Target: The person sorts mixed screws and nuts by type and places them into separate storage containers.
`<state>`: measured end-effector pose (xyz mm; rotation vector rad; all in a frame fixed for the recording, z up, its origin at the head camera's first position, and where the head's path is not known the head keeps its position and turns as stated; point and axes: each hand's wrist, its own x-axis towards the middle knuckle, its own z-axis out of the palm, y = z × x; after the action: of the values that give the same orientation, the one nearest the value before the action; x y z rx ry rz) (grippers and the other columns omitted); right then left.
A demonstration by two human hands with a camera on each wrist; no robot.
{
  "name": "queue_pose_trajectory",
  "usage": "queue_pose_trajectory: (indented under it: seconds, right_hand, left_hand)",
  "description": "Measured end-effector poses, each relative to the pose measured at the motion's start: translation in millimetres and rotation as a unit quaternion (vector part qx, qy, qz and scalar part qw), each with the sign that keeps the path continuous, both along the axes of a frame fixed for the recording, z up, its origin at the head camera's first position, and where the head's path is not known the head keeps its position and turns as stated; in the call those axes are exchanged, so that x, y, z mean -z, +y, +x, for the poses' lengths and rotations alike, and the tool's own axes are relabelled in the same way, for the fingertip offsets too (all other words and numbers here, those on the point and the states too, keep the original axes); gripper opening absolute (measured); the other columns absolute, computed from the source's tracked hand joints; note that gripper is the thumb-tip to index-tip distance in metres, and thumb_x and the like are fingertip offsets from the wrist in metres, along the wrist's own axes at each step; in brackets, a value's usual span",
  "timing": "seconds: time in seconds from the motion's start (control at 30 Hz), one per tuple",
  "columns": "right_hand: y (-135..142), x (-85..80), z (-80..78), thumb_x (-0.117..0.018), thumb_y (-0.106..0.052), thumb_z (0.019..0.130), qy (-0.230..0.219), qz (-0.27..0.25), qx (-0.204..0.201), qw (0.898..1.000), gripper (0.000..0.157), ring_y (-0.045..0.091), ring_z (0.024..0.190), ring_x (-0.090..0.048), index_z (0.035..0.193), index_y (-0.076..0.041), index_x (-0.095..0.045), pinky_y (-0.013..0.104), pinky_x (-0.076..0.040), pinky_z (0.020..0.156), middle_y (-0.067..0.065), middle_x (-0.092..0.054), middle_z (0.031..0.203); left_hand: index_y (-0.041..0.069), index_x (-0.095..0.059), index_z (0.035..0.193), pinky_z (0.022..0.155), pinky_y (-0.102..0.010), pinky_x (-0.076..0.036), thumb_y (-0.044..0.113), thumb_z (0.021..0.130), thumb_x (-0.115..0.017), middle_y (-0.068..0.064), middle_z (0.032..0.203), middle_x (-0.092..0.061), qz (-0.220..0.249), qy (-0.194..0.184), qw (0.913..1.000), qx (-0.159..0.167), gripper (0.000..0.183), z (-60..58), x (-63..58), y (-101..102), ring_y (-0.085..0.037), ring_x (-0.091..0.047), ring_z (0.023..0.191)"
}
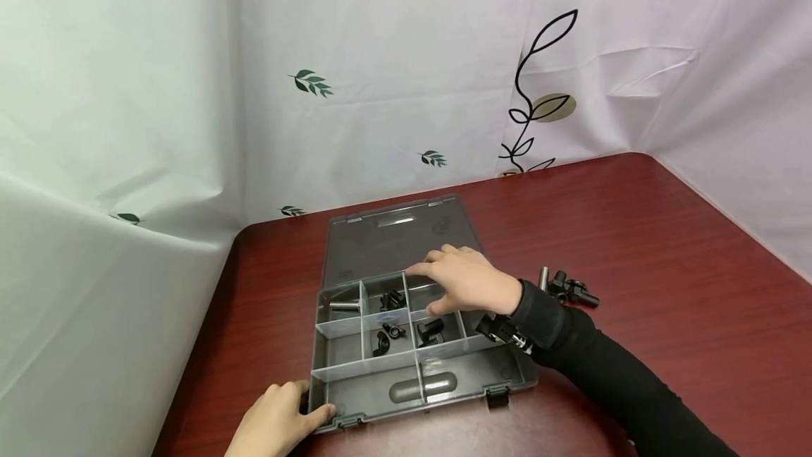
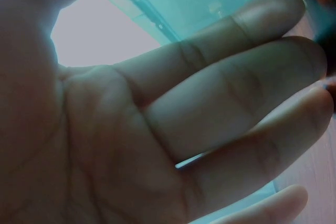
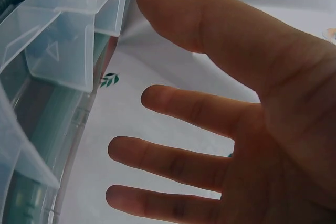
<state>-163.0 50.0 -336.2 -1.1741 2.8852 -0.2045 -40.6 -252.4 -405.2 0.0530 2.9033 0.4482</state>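
Note:
A grey plastic compartment box lies on the table with its dark translucent lid folded back flat. My left hand holds its near left corner, thumb over the front rim and fingers along the left side. Above the far right compartments hovers my right hand, fingers spread and holding nothing. A metal pin lies in the far left compartment. Small black parts fill the one beside it. Black wing-shaped pieces and a black cylindrical part lie in middle compartments.
To the right of the box, on the reddish-brown table, is a small pile of black parts with a metal pin. White cloth with leaf prints hangs behind and at both sides.

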Motion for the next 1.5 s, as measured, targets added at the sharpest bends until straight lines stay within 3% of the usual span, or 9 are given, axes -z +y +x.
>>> queue_pose_trajectory:
  seconds: [0.37, 0.7, 0.97, 1.1, 1.5]
  right_hand:
    - [20.2, -0.3, -6.8, -0.071, -0.046, 0.076, 0.008, 0.004, 0.033, 0.999, 0.063, 0.023, 0.093, -0.053, 0.131, -0.021, -0.053, 0.035, -0.042, 0.074, 0.005, -0.058, 0.115]
    - [41.3, 0.9, -10.7, -0.071, -0.046, 0.076, 0.003, 0.004, 0.066, 0.998, 0.063, 0.027, 0.091, -0.054, 0.131, -0.020, -0.054, 0.035, -0.042, 0.068, 0.007, -0.059, 0.113]
    - [58.9, 3.2, -13.0, -0.072, -0.043, 0.075, -0.011, 0.000, 0.090, 0.996, 0.064, 0.029, 0.096, -0.054, 0.131, -0.018, -0.053, 0.037, -0.043, 0.069, 0.009, -0.059, 0.113]
    - [68.4, 3.2, -14.8, -0.073, -0.036, 0.074, -0.014, -0.003, 0.093, 0.996, 0.062, 0.030, 0.093, -0.054, 0.130, -0.017, -0.054, 0.034, -0.041, 0.064, 0.007, -0.059, 0.107]
    - [91.8, 3.0, -11.2, -0.078, -0.033, 0.066, -0.052, 0.016, 0.112, 0.992, 0.071, 0.035, 0.102, -0.053, 0.130, -0.015, -0.053, 0.043, -0.044, 0.071, 0.013, -0.058, 0.118]
  left_hand:
    - [0.017, -0.053, 0.068, 0.052, -0.035, -0.035, 0.046, 0.072, -0.072, 0.003, 0.052, -0.041, 0.000, 0.004, 1.0000, -0.001, 0.035, 0.8, -0.8, 0.3, -0.014, -0.039, 0.052]
    - [0.017, -0.054, 0.069, 0.052, -0.034, -0.035, 0.045, 0.071, -0.073, 0.003, 0.053, -0.042, 0.003, 0.004, 1.0000, -0.001, 0.034, -0.8, -3.0, 1.0, -0.014, -0.039, 0.053]
    - [0.017, -0.052, 0.067, 0.051, -0.034, -0.034, 0.045, 0.071, -0.072, 0.003, 0.053, -0.041, 0.001, 0.002, 1.0000, -0.002, 0.035, -0.1, -4.0, 2.0, -0.015, -0.039, 0.052]
    - [0.017, -0.053, 0.068, 0.052, -0.034, -0.035, 0.046, 0.071, -0.072, 0.003, 0.053, -0.041, 0.000, 0.004, 1.0000, 0.001, 0.035, 0.4, -3.1, 1.9, -0.015, -0.039, 0.053]
    - [0.016, -0.054, 0.069, 0.052, -0.034, -0.035, 0.046, 0.072, -0.072, 0.002, 0.053, -0.041, -0.002, -0.004, 1.0000, -0.004, 0.035, -0.1, -1.4, 2.1, -0.015, -0.039, 0.053]
